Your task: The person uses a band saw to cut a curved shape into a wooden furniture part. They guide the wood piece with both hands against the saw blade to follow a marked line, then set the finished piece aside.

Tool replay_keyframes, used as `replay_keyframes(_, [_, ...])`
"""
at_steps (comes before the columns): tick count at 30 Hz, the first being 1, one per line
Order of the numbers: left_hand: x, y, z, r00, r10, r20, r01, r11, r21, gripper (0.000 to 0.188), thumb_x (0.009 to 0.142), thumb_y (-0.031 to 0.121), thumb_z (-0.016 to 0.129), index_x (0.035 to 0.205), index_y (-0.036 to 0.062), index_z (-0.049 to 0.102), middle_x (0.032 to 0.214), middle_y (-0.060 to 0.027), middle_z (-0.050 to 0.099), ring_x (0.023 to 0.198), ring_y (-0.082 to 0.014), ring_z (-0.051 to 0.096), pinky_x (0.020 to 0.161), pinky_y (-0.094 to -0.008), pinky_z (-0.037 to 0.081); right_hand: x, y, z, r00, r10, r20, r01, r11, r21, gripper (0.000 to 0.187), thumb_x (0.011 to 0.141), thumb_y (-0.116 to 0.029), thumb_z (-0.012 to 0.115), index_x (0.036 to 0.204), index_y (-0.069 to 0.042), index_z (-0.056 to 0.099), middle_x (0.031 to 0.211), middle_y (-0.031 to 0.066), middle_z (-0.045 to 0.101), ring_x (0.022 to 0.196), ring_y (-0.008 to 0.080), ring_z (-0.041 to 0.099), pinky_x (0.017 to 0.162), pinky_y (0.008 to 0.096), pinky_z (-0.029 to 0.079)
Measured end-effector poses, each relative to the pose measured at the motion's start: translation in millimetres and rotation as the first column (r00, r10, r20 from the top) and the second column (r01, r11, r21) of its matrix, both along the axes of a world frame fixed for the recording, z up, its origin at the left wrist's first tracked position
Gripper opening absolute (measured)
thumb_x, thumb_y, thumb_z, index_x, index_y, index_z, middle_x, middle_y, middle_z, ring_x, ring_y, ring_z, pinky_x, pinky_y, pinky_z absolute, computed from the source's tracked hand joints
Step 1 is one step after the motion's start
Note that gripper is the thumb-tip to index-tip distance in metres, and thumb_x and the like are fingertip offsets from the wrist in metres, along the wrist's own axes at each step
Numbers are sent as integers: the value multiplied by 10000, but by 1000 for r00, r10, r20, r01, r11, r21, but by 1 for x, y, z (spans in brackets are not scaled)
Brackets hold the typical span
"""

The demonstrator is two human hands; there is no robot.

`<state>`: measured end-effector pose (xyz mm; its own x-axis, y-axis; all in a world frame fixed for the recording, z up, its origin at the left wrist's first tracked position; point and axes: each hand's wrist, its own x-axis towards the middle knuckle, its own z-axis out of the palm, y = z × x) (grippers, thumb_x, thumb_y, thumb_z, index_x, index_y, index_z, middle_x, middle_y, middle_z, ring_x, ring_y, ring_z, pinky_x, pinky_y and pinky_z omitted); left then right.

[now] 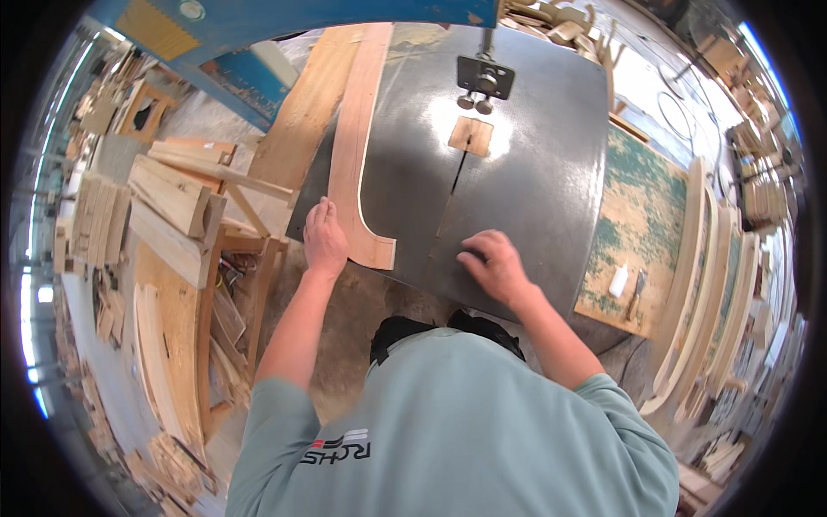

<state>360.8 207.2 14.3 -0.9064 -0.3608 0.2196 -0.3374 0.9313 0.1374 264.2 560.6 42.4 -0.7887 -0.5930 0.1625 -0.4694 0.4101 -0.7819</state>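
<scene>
Hook-ended wooden board [351, 155] lies along the bandsaw table's [543, 181] left edge, long axis front to back, hook near front-left corner | left hand [326, 239], nearer: fingers together, against the board | right hand [498, 267]: loosely curled, apparently empty, near front edge; table contact I cannot tell.

this is a woodworking workshop: there is a blue saw [267, 24] with a metal table [543, 189], wood blocks [168, 194] piled at left, and curved wooden parts [699, 284] at right.
</scene>
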Motion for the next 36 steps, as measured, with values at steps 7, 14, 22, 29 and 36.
replay_keyframes(7, [18, 57, 5, 955, -281, -96, 288, 954, 77, 466, 963, 228, 611, 1338, -49, 603, 1447, -190, 562, 1348, -353, 499, 1101, -485, 415, 79, -41, 4, 979, -199, -36, 203, 965, 167, 556, 813, -290, 845, 1248, -9, 644, 1206, 192, 629, 1161, 365, 589, 990, 438, 510])
replay_keyframes(14, [33, 57, 6, 842, -507, -185, 530, 841, 107, 522, 871, 232, 729, 1326, -2, 624, 1374, -155, 582, 1336, -347, 502, 1081, -491, 410, 113, -68, 2, 853, -502, -140, 516, 777, 359, 1005, 704, -512, 896, 1434, 26, 464, 1459, 236, 423, 1349, 419, 410, 1120, 498, 385])
replay_keyframes(22, [44, 58, 9, 729, -669, -147, 683, 725, 91, 539, 849, 266, 750, 1315, 24, 633, 1314, -111, 587, 1325, -298, 498, 1099, -470, 369, 129, -79, -15, 731, -615, -295, 681, 627, 378, 1099, 652, -555, 903, 1474, -2, 427, 1497, 216, 421, 1371, 398, 403, 1128, 513, 364])
replay_keyframes(29, [40, 96, 21, 553, -804, -221, 833, 529, 160, 483, 791, 200, 772, 1223, 27, 644, 1219, -114, 610, 1236, -311, 552, 1020, -486, 418, 133, -15, 2, 762, -603, -235, 634, 621, 460, 1165, 599, -637, 890, 1488, -42, 427, 1545, 227, 409, 1430, 404, 374, 1149, 525, 329])
replay_keyframes(36, [17, 137, 19, 415, -857, -306, 892, 317, 321, 400, 805, 132, 767, 1167, -3, 666, 1180, -131, 626, 1183, -338, 599, 1005, -452, 491, 114, 28, 6, 756, -589, -284, 637, 564, 525, 1271, 551, -699, 880, 1497, -9, 387, 1554, 249, 376, 1475, 410, 309, 1194, 553, 257])
